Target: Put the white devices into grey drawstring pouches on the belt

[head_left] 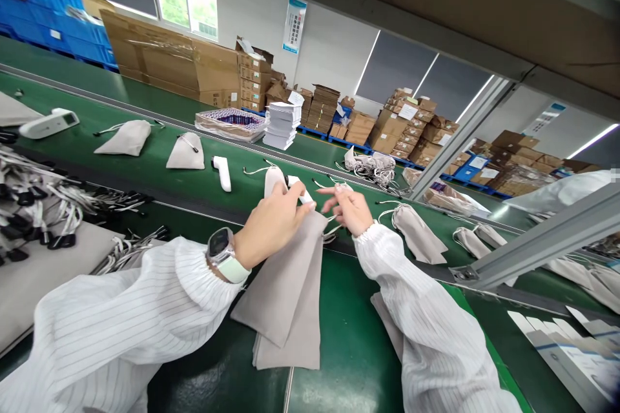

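Note:
My left hand (pixel 271 222), with a watch on its wrist, is closed around a white handheld thermometer (pixel 301 190); its dark end shows beside the fingers. Just under that hand, two grey drawstring pouches (pixel 290 297) overlap on the green work surface. Another grey pouch (pixel 274 179) stands behind the fingers, partly hidden. To the right, my right hand (pixel 351 208) has its fingers spread, close to white drawstrings (pixel 330 230) at the pouches' upper end. On the belt to the left lies a second white thermometer (pixel 222 174).
Filled pouches (pixel 128 138) lie along the green belt (pixel 159 187). Piled pouches with black-tipped cords (pixel 43 200) are at left. A stack of white booklets (pixel 281 124) and a patterned tray (pixel 231 124) stand behind. A metal post (pixel 455 129) rises at right, near white boxes (pixel 566 355).

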A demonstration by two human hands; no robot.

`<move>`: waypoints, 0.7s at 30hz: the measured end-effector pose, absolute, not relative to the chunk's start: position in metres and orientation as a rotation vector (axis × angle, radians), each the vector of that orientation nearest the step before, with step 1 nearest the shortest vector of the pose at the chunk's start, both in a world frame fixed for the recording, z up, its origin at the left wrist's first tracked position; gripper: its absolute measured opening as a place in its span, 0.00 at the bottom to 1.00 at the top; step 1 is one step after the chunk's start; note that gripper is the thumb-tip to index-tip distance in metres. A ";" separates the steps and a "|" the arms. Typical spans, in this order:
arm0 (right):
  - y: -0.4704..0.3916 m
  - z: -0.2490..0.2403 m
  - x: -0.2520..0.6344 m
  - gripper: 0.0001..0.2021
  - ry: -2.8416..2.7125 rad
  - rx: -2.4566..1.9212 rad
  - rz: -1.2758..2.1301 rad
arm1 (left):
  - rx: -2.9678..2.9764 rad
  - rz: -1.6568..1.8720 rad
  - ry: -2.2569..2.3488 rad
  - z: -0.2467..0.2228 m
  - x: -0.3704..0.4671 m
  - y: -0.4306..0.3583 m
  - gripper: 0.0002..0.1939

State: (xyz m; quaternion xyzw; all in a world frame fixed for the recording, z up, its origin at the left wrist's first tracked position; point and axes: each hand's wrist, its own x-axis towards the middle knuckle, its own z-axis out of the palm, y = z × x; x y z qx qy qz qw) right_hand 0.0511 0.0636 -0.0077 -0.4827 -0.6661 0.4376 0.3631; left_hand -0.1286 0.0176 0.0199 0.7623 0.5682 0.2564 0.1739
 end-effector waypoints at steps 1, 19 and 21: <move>0.069 -0.011 0.057 0.26 -1.707 -1.293 0.878 | 2.147 0.550 1.555 0.025 -0.130 0.014 0.19; 0.043 0.009 0.040 0.14 -1.458 -0.614 1.722 | 1.977 0.915 1.160 0.043 -0.124 -0.001 0.21; 0.057 0.012 0.059 0.17 -1.308 -0.646 1.688 | 2.120 0.787 1.268 0.024 -0.122 0.004 0.21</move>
